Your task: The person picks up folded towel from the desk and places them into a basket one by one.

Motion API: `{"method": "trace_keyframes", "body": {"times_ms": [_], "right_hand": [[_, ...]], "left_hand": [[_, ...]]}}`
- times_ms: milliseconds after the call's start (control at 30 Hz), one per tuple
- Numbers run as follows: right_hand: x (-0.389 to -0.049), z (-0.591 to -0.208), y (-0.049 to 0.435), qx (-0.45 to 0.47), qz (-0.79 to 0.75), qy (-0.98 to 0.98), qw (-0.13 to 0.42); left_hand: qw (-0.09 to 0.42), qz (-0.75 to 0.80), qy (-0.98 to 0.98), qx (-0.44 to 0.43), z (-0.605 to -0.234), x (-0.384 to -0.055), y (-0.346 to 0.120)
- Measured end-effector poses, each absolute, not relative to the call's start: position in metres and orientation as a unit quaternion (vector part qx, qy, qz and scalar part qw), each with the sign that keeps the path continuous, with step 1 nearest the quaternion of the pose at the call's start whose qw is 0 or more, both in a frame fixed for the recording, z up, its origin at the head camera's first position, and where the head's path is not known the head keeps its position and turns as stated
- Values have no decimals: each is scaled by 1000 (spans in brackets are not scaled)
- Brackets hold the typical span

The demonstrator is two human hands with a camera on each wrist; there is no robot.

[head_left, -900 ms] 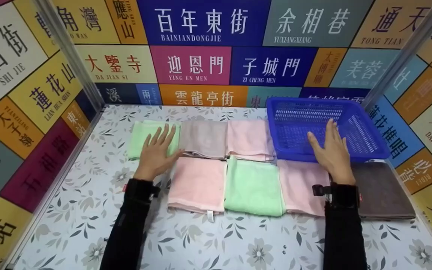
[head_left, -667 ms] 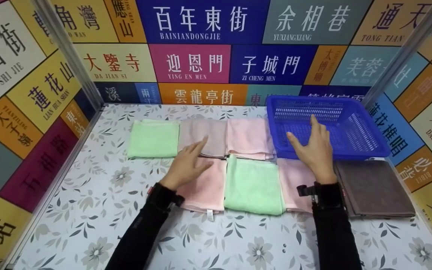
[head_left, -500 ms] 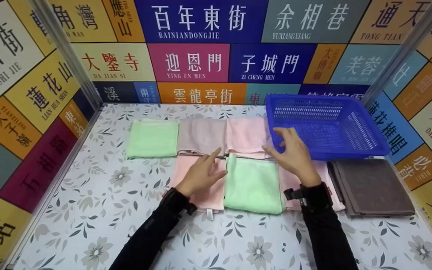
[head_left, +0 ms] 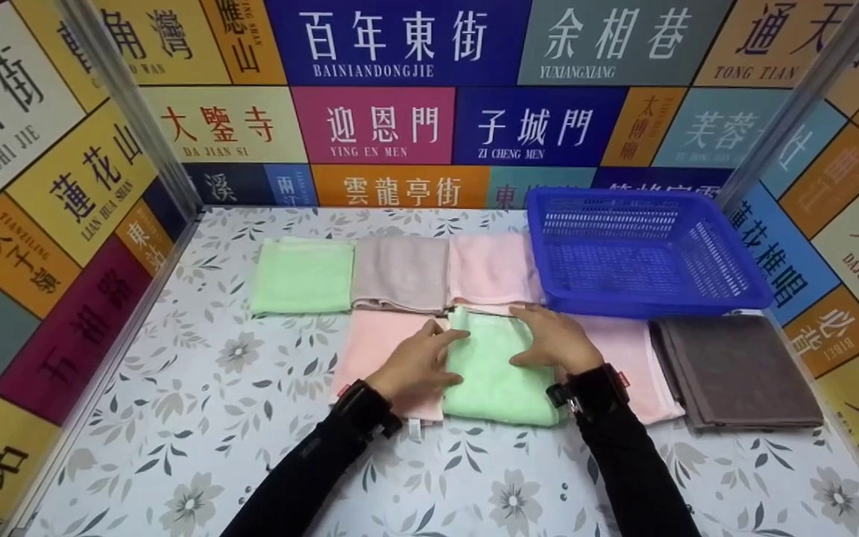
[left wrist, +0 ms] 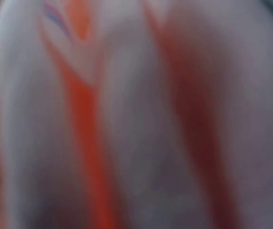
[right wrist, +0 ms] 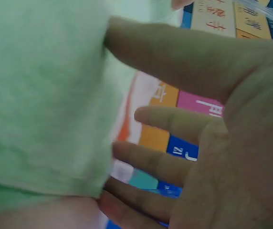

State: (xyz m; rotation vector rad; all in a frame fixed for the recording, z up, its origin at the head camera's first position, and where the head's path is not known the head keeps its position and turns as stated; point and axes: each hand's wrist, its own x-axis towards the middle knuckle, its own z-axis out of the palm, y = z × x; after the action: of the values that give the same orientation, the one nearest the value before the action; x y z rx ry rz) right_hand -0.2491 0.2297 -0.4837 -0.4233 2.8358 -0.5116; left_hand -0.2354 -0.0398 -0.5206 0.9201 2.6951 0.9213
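Observation:
A folded green towel (head_left: 500, 388) lies in the front row, between two folded pink towels. My left hand (head_left: 418, 365) reaches over its left edge, thumb and fingers spread apart. At its upper right is my right hand (head_left: 556, 339). The right wrist view shows the right thumb (right wrist: 151, 52) against the green cloth, while loosely extended fingers (right wrist: 155, 164) point to the towel's edge. Under the left hand is a pink towel (head_left: 370, 350); another pink towel (head_left: 623, 358) is partly covered by the right wrist. The left wrist view is too blurred to make out.
A blue plastic basket (head_left: 657, 306) stands at the back right. Folded green (head_left: 303, 276), greyish-mauve (head_left: 400, 272) and pink towels (head_left: 493, 268) form the back row. A dark brown towel (head_left: 743, 373) lies at the front right, on a floral tabletop (head_left: 198, 395).
Both hands have come together over the front green towel. The left moved right from the back green towel, the right moved left and nearer from the basket. The towels stay put.

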Motion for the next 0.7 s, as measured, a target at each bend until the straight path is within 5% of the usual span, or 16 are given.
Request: {"method": "trace_keyframes", "body": {"times_ms": [333,700], "right_hand": [[-255,-491,231,-142,-162,969,124],[-258,-493,231,-193,-189,957,105]], "left_hand": [[89,294,887,345,-522,-231,-32],[79,366,882,285,-529,-233,-32]]}}
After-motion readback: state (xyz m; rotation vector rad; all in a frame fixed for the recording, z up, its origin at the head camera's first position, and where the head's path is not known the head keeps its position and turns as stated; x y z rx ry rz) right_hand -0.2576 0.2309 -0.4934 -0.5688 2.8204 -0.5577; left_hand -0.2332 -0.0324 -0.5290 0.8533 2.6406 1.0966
